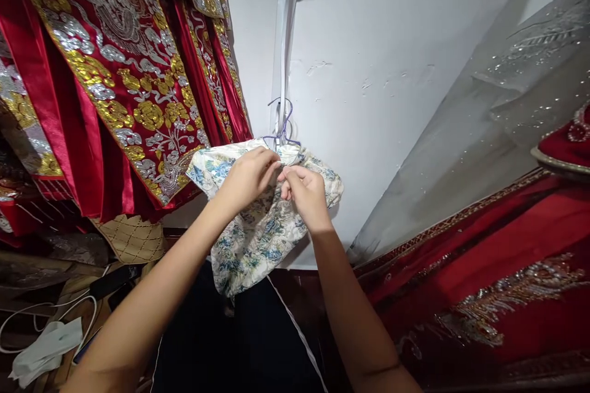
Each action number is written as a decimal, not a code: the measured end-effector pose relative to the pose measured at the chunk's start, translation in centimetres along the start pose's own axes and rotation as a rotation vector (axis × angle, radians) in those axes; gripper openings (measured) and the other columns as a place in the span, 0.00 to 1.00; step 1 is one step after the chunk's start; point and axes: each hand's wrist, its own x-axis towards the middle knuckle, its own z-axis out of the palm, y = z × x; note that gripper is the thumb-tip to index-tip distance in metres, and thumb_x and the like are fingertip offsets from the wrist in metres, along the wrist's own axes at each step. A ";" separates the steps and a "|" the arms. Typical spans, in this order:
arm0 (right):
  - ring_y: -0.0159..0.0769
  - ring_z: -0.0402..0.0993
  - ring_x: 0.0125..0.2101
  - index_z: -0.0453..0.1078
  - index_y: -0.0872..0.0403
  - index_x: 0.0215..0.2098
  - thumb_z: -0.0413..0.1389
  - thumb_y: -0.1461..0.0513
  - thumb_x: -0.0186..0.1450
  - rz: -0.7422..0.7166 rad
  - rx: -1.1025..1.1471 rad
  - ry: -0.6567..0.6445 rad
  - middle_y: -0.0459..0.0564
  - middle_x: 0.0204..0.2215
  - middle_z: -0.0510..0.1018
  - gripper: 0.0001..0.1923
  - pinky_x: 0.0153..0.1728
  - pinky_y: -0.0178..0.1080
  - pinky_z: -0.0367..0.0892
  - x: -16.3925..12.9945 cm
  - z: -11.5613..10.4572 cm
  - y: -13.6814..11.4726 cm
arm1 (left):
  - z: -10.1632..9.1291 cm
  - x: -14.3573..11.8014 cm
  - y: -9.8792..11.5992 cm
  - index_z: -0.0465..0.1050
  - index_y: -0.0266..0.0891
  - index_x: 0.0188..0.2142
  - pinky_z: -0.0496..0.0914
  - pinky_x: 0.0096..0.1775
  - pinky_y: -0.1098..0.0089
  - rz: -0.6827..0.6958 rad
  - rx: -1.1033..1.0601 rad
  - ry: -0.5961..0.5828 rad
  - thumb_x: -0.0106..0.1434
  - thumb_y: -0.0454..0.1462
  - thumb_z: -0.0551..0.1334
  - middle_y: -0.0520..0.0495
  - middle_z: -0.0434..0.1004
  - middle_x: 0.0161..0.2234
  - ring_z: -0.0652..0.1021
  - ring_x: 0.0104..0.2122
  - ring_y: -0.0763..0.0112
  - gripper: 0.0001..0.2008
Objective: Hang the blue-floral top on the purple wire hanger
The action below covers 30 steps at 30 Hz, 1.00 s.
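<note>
A white shirt with blue and green flowers (270, 239) hangs in front of me from a thin purple hanger (289, 116). At its neckline, my left hand (251, 175) is closed, thumb and fingers pinching the cloth near the collar (289, 152). Just to the right, my right hand (305, 189) is closed too, its thumb and forefinger pressed together at the neck edge, other fingers curled. The two sets of fingertips almost meet. Whatever small part of the neckline lies between them is hidden. Folds run down the shirt below my hands.
Red garments with gold and silver embroidery (152, 92) hang at the left. A white wall (369, 43) with a vertical strip (286, 31) stands behind. Sheer beaded fabric (442, 135) and red beaded cloth (520, 245) fill the right. White tissue (48, 347) and a cable (92, 313) lie lower left.
</note>
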 end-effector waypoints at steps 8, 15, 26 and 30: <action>0.29 0.61 0.16 0.72 0.54 0.24 0.56 0.52 0.64 0.190 -0.119 -0.054 0.44 0.15 0.71 0.17 0.21 0.34 0.53 -3.6 0.0 6.8 | -5.3 -2.7 -6.0 0.73 0.35 0.37 0.68 0.43 0.70 -0.373 -0.246 0.714 0.67 0.39 0.62 0.50 0.73 0.33 0.73 0.34 0.72 0.08; 0.33 0.62 0.17 0.70 0.51 0.22 0.55 0.55 0.63 0.371 0.176 0.001 0.45 0.13 0.69 0.14 0.23 0.38 0.58 -9.8 1.5 6.3 | 3.6 -14.3 -9.6 0.73 0.36 0.35 0.71 0.36 0.74 -1.154 -1.035 0.993 0.65 0.34 0.60 0.49 0.78 0.30 0.77 0.30 0.76 0.03; 0.32 0.54 0.17 0.63 0.50 0.15 0.55 0.55 0.64 0.200 0.274 0.225 0.45 0.15 0.59 0.21 0.21 0.40 0.52 -13.3 -0.4 7.2 | 5.4 -20.0 -3.5 0.76 0.38 0.37 0.71 0.37 0.74 -0.996 -1.123 0.914 0.50 0.45 0.75 0.50 0.78 0.34 0.77 0.33 0.72 0.19; 0.39 0.73 0.32 0.77 0.49 0.36 0.56 0.53 0.66 0.145 0.179 0.186 0.49 0.28 0.77 0.12 0.37 0.42 0.68 -12.8 1.1 6.7 | 3.9 -18.2 0.6 0.74 0.39 0.36 0.68 0.34 0.73 -0.870 -1.060 0.452 0.61 0.47 0.68 0.49 0.74 0.31 0.73 0.30 0.71 0.14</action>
